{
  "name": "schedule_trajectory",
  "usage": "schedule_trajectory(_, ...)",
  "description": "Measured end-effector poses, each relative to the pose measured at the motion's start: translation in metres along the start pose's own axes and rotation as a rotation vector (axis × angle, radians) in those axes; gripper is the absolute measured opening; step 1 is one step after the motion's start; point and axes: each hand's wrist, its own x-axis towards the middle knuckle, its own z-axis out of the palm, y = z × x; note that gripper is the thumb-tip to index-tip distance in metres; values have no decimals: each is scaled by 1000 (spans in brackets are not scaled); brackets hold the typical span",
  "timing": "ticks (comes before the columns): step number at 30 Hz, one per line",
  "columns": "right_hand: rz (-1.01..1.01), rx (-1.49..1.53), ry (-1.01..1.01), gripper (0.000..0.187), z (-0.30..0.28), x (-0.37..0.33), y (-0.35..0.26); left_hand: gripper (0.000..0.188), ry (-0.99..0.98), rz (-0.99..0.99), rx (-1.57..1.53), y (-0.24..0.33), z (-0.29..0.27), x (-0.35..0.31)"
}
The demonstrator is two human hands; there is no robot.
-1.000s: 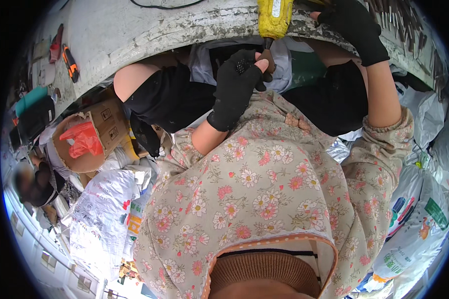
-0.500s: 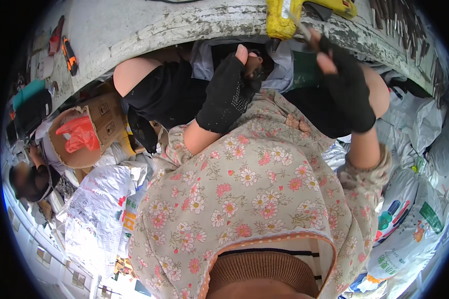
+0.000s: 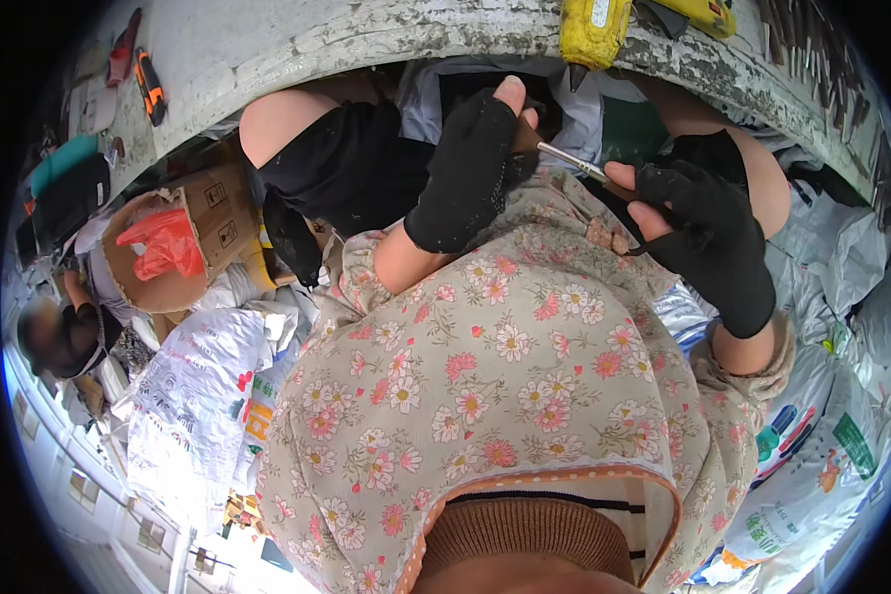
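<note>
My left hand [image 3: 465, 173], in a black fingerless glove, is closed around a brown piece [image 3: 525, 137] whose kind I cannot make out; the fingers cover most of it. From the right, my right hand [image 3: 708, 223], gloved alike, pinches a slim silver metal rod [image 3: 572, 160]. Its far end meets the brown piece, whether inside or only against it I cannot tell. Both hands are over my lap, just in front of the table edge. A yellow glue gun [image 3: 594, 35] lies above them, its dark nozzle jutting past the edge.
Rows of dark, silver-tipped sticks [image 3: 812, 79] lie at the table's right. An orange-and-black utility knife [image 3: 149, 87] lies on the left. Below it stands a cardboard box [image 3: 213, 233] with a red plastic bag [image 3: 163, 246]. White sacks [image 3: 193, 406] surround me; another person [image 3: 69, 332] is at far left.
My right hand has come down and away from the glue gun, bringing the rod to the brown piece. My left hand has risen slightly and shifted right. The whole view has shifted a little.
</note>
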Motion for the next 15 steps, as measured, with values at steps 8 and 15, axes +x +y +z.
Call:
schedule_trajectory(8, -126, -185, 114, 37, 12, 6, -21, 29, 83, 111, 191, 6, 1, -8)
schedule_trajectory(15, 124, 293, -49, 36, 48, 5, 30, 8, -308, 155, 379, -26, -33, -9)
